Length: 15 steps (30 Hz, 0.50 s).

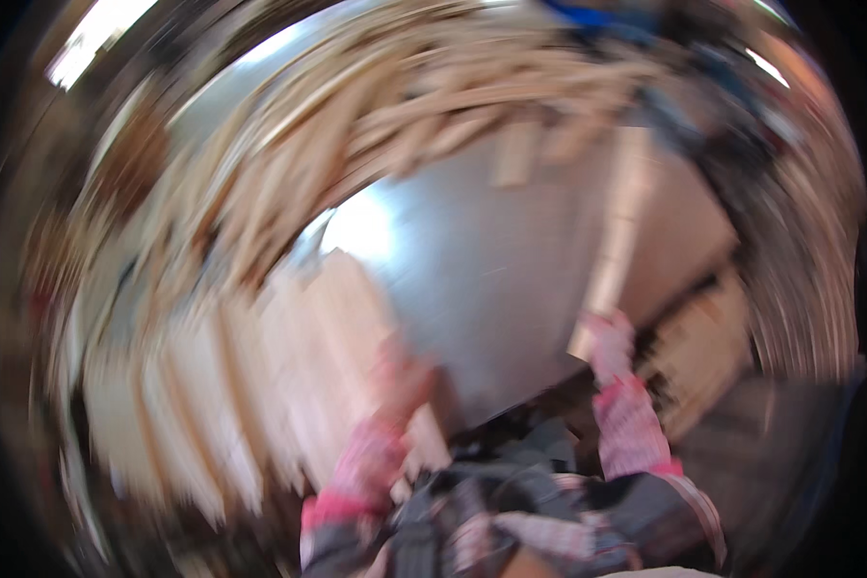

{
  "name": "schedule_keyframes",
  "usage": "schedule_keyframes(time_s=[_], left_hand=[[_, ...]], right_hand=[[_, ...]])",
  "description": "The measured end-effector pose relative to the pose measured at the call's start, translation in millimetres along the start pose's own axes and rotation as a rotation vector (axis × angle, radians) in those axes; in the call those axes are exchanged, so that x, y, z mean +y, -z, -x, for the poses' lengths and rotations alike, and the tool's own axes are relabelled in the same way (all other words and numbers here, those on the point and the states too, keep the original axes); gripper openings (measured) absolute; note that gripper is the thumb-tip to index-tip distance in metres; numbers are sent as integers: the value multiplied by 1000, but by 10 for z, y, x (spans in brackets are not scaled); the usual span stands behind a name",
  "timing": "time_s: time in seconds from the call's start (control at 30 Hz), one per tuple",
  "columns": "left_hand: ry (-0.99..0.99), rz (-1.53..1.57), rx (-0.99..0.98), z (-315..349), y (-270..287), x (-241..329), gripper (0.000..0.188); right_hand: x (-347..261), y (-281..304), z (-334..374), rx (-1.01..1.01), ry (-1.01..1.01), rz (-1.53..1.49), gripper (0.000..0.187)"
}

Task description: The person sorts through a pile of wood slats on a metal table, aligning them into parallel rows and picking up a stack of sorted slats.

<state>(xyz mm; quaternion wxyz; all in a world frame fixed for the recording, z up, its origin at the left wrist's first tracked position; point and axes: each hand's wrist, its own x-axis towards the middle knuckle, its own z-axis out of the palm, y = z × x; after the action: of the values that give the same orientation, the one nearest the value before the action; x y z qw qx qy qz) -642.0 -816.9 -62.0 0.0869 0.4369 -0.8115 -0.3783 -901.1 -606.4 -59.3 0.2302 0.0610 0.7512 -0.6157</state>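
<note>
My right hand [609,342] is closed around the near end of a long, narrow wooden strip [623,212], which points away from me over the right part of a shiny metal tabletop [482,279]. My left hand [402,383] is at the right edge of a row of pale wooden boards [308,318] on the left. Motion smears its fingers, so I cannot tell whether it grips a board or only touches one. Pink checked sleeves cover both forearms.
A heap of loose wooden strips [405,106] lies across the far side of the metal top. Near the right edge, below the tabletop, is a stack of wood [703,356]. A blue thing [588,14] shows at the far right, blurred.
</note>
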Motion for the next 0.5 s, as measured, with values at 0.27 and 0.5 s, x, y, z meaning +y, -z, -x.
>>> schedule_keyframes(time_s=[0.27,0.5], left_hand=[[230,368,478,348,146,-84,84],[423,133,589,958,1770,-2121,30]], right_hand=[[463,-1709,1842,-864,369,522,37],[480,-2440,2591,-1388,600,650,58]])
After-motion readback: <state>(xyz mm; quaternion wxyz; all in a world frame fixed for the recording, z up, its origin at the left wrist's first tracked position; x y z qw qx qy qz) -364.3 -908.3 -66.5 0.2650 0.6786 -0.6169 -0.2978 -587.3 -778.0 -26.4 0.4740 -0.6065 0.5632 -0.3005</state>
